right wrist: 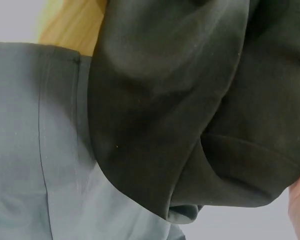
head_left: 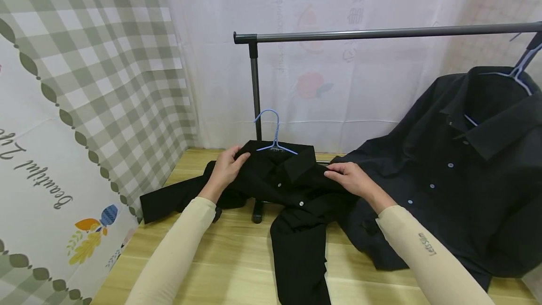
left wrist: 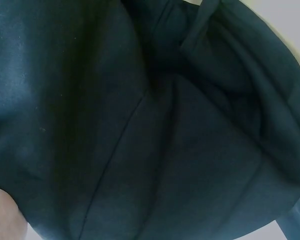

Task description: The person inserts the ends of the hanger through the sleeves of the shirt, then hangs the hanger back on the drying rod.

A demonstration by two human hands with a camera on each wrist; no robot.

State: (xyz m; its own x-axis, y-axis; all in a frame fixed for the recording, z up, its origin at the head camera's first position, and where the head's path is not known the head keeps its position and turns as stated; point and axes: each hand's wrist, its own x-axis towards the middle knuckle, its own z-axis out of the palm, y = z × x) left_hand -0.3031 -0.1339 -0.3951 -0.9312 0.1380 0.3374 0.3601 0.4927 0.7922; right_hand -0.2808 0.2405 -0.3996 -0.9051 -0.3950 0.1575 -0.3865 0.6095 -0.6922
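Note:
A black button-up shirt [head_left: 258,180] is held up over the table with a blue hanger [head_left: 276,139] inside its collar. The hanger's hook sticks up above the neckline. At the shirt's left shoulder edge in the head view, my left hand [head_left: 226,168] pinches the cloth between thumb and fingers. My right hand [head_left: 351,179] grips the opposite shoulder the same way. One sleeve trails left across the table, the other hangs toward me. Dark cloth [left wrist: 140,150] fills most of the left wrist view. In the right wrist view, folded black cloth [right wrist: 160,115] hides most of the hand.
A dark metal clothes rack [head_left: 381,33] stands behind the shirt, its post and foot at the left. A second dark shirt [head_left: 444,201] hangs on another blue hanger [head_left: 518,72] at the right. Below lies a wood-grain table [head_left: 237,253]. A checked cloth [head_left: 106,51] borders the left side.

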